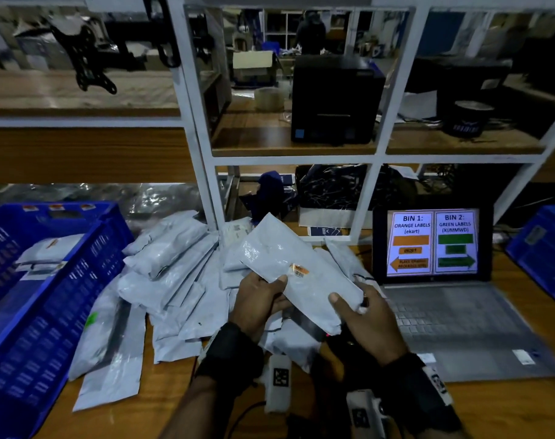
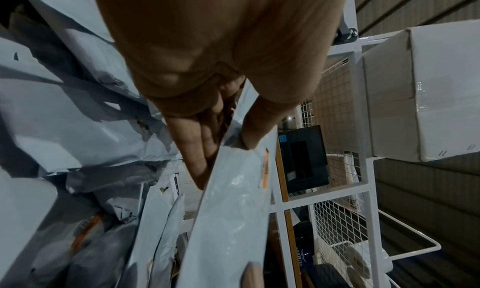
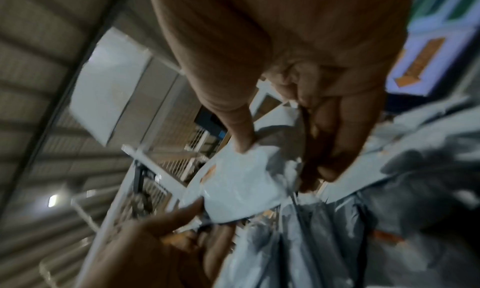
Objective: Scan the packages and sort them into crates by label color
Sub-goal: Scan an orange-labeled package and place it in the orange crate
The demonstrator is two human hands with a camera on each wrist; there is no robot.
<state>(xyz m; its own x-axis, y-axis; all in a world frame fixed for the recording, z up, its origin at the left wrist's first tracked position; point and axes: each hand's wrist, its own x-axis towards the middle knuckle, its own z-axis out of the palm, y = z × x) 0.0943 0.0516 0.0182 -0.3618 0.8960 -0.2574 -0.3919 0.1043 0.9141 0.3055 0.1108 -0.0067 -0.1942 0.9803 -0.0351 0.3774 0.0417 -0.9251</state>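
I hold a grey package (image 1: 296, 267) with a small orange label (image 1: 299, 271) above the table, in both hands. My left hand (image 1: 263, 296) pinches its left edge, thumb on top. My right hand (image 1: 361, 315) grips its lower right end, thumb on top and fingers under. In the left wrist view the thumb and fingers (image 2: 200, 149) clamp the package (image 2: 233, 210), with the orange label (image 2: 265, 169) seen edge-on. The right wrist view is blurred and shows my right thumb pressing the package (image 3: 241, 181). A pile of grey packages (image 1: 174, 274) lies on the table below.
A blue crate (image 1: 48, 299) with some packages in it stands at the left. Another blue crate (image 1: 545, 248) sits at the right edge. An open laptop (image 1: 434, 245) shows bin 1 orange to the left, bin 2 green to the right. A white shelf frame (image 1: 203, 172) rises behind.
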